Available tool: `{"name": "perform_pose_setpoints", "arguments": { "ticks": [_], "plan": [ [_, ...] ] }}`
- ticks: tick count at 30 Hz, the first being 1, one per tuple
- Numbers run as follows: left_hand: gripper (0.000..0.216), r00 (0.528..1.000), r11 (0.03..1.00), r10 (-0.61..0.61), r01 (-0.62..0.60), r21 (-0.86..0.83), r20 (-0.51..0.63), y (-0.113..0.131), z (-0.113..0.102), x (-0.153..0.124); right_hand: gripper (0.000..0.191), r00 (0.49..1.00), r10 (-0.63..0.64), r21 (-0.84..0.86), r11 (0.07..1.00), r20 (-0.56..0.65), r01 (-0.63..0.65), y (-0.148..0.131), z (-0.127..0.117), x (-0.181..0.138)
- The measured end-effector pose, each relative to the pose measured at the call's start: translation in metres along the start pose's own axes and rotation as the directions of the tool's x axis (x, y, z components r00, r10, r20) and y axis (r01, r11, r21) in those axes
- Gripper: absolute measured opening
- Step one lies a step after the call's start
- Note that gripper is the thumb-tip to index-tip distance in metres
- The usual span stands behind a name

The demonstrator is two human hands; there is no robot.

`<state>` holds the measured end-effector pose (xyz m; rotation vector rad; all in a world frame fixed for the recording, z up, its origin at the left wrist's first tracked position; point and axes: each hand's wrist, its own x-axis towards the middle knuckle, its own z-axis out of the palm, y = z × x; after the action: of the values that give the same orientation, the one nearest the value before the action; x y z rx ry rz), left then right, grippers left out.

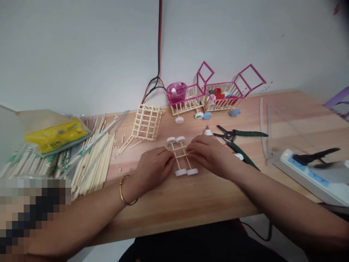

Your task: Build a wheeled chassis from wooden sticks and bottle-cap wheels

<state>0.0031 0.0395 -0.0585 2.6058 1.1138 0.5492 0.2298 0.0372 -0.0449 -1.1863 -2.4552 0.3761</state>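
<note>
Your left hand (154, 166) and right hand (208, 154) pinch the wheeled stick chassis (181, 156), with room before the wooden tabletop (196, 203)'s front edge.

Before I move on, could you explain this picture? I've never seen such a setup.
There is no machine: these are a person's bare left hand and right hand. The single picture comes from a camera worn on the head, looking forward and down. Both hands are at a small frame of pale wooden sticks with four white round wheels; the exact grip is hidden. Also on the brown wooden table are loose pale wooden sticks, a pale lattice of wooden sticks, two wheeled stick carts with magenta rims, and a plier-like metal tool with dark green handles.
</note>
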Motion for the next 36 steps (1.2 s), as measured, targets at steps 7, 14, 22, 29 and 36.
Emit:
{"name": "perform_pose_setpoints", "arguments": {
  "ticks": [7,14,22,29,36],
  "plan": [
    [0.015,0.999,1.0,-0.022,0.021,-0.02,-0.026,-0.002,-0.003,-0.001,0.015,0.998,-0.012,0.025,1.0,-0.067,0.014,0.004,-0.002,-0.003],
    [0.014,0.997,1.0,-0.007,0.004,-0.031,-0.077,-0.002,-0.003,-0.001,0.015,0.999,0.003,0.019,1.0,-0.047,-0.002,0.003,-0.002,-0.005],
    [0.013,0.993,0.998,0.018,-0.025,-0.058,-0.115,-0.005,-0.002,-0.002,0.016,0.995,-0.003,0.015,1.0,-0.102,0.004,0.011,-0.001,-0.005],
    [0.027,0.945,0.993,0.104,-0.114,-0.016,-0.31,-0.005,-0.01,0.0,0.015,0.975,-0.001,-0.007,1.0,-0.223,0.0,0.012,-0.006,-0.003],
    [0.038,0.921,0.967,0.255,-0.236,0.1,-0.294,0.003,-0.022,0.0,0.015,0.936,-0.018,-0.014,1.0,-0.351,0.014,0.014,-0.008,-0.001]
  ]
}}
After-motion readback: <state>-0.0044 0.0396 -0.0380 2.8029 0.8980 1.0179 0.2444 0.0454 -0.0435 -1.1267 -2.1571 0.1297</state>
